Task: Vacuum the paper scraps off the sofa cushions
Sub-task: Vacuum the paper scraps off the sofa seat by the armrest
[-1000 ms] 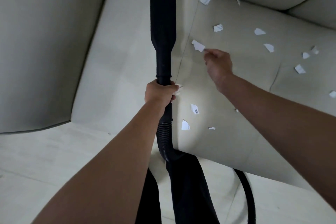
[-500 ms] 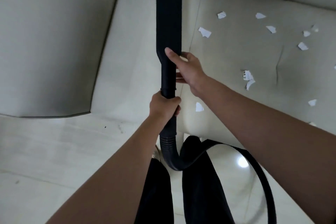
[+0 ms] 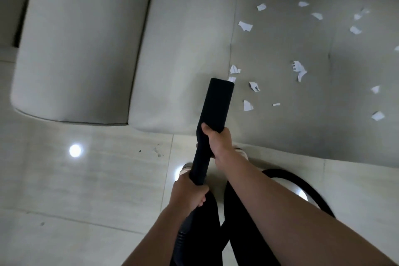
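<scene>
Scraps lie scattered all over the sofa seat, mostly right of the seam. Nozzle tip is down near the seat's front, just beside one scrap. Right hand has fingers curled tight round the nozzle neck, left hand fists the tube lower down, over the floor.

Dim, flat indoor light; ceiling-lamp glare spots on glossy floor lower left; wide-angle bending at edges; slight softness.
</scene>
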